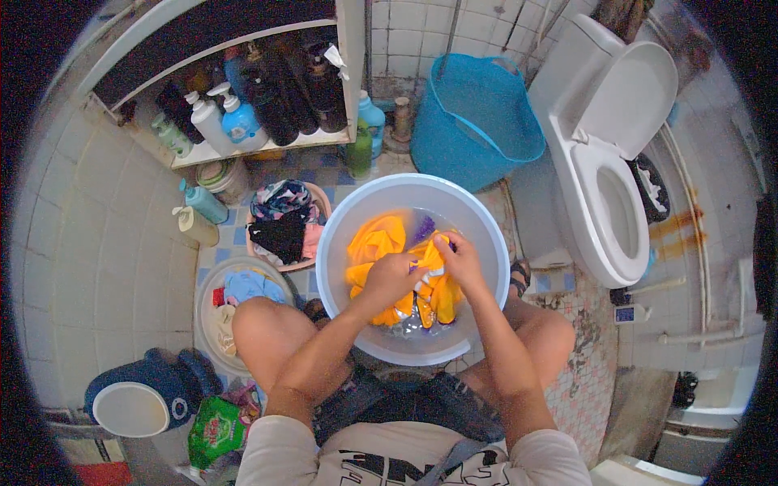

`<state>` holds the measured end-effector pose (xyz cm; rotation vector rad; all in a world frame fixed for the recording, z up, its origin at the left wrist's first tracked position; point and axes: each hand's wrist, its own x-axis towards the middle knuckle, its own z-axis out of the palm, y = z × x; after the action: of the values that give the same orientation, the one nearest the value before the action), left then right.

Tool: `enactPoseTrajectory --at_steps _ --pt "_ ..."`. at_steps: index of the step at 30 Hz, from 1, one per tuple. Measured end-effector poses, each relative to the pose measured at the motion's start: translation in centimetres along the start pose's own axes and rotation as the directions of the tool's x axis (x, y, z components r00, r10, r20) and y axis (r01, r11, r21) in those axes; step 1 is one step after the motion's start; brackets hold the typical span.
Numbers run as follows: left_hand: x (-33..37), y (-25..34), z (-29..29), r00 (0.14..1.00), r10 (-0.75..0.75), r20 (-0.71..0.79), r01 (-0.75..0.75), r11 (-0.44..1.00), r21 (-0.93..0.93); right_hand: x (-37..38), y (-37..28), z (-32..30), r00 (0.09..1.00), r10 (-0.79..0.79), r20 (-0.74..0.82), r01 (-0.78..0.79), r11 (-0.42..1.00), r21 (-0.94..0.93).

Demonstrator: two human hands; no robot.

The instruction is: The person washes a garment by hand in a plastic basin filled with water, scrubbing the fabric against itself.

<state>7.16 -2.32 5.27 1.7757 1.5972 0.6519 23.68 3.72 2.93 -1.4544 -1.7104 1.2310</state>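
A large pale-blue basin [336,320] stands between my knees with water in it. Soaking inside is a yellow garment [381,239] with white and purple parts. My left hand [391,279] is closed on a bunched part of the garment near the basin's middle. Just to its right, my right hand [460,261] grips the same cloth, fingers bent around it. The two hands are close together, with the fabric gathered between them. Loose folds of the garment hang below them into the water. Some fingertips are hidden by the cloth.
Left of the basin stand a pink tub [322,202] of dark clothes and a clear basin [203,324] with light-blue cloth. A shelf [267,146] of bottles is behind. A blue bucket [478,121] and a white toilet [604,202] stand at the back right.
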Motion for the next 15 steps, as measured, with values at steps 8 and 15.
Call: enactPoseTrajectory --at_steps 8,15 --pt "-0.3 0.4 -4.4 0.995 -0.030 -0.096 -0.038 0.769 -0.638 -1.7 2.7 0.6 0.928 -0.133 0.347 0.184 0.976 -0.119" --pt "-2.1 0.9 -8.1 0.994 -0.098 0.050 0.093 0.508 -0.856 -1.7 -0.3 -1.2 0.911 -0.014 0.412 -0.012 0.998 0.061"
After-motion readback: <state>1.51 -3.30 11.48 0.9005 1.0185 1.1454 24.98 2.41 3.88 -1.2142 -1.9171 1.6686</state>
